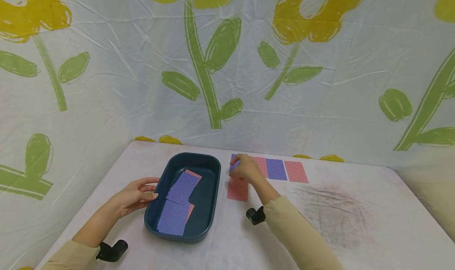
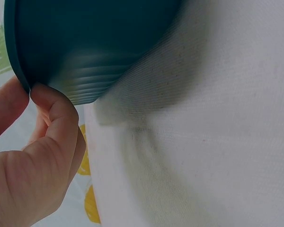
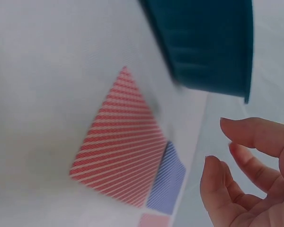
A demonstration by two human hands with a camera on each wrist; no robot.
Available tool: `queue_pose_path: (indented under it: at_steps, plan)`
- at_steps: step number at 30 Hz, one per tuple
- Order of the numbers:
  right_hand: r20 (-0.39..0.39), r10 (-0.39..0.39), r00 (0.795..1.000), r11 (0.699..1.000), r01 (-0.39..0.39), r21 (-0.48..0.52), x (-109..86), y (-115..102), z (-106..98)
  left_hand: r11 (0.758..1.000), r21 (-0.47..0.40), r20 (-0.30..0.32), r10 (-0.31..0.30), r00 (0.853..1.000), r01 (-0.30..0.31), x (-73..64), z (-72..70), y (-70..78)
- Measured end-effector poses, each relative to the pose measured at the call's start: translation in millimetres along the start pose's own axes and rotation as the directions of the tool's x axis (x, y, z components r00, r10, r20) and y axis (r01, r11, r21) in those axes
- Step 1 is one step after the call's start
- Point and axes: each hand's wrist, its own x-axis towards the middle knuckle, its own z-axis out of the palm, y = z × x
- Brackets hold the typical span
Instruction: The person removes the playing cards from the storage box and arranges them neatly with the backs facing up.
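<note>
My left hand (image 1: 136,197) pinches the left rim of a dark teal plastic tub (image 1: 209,206); the left wrist view shows thumb and fingers on either side of that rim. Inside the tub lie a blue-backed playing card (image 1: 183,185) and another blue-backed card (image 1: 173,217), with red-backed edges peeking out beneath. My right hand (image 1: 247,168) hovers by the left end of a row of cards, partly covering a blue-backed card (image 1: 233,157). Its thumb and fingers (image 3: 258,135) are apart and bent, nothing between them. Just in front lies a red-backed card (image 1: 237,191).
Farther right in the row are a red-backed card (image 1: 262,165), a blue-backed card (image 1: 276,169) and another red-backed card (image 1: 296,171). A dark smudge (image 1: 334,210) marks the white table cover at right. Behind the table hangs a flower-printed cloth (image 1: 149,36).
</note>
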Motion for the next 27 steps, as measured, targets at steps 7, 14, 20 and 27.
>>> queue_pose_path:
  at_steps: [7, 14, 20, 27]
  plan:
    - [0.047, -0.045, 0.998, 0.995, 0.040, 0.086, -2.0, -22.7, -0.8, 1.000, -0.005, 0.003, 0.000, 1.000, 0.000, -0.7, -0.3, 1.4]
    - [0.055, -0.027, 0.998, 0.980, 0.015, 0.198, -1.3, -37.5, 4.4, 1.000, -0.012, 0.015, 0.004, 1.000, -0.004, -0.9, 0.1, 0.7]
    - [0.092, -0.044, 0.995, 0.967, 0.019, 0.254, -0.9, -49.0, 10.3, 1.000, -0.013, 0.012, 0.002, 1.000, -0.002, 0.1, -1.3, -0.1]
    - [0.168, -0.055, 0.984, 0.954, 0.003, 0.299, -0.2, -63.2, 26.7, 1.000, -0.007, 0.015, 0.003, 1.000, -0.003, 1.4, -2.5, -1.1]
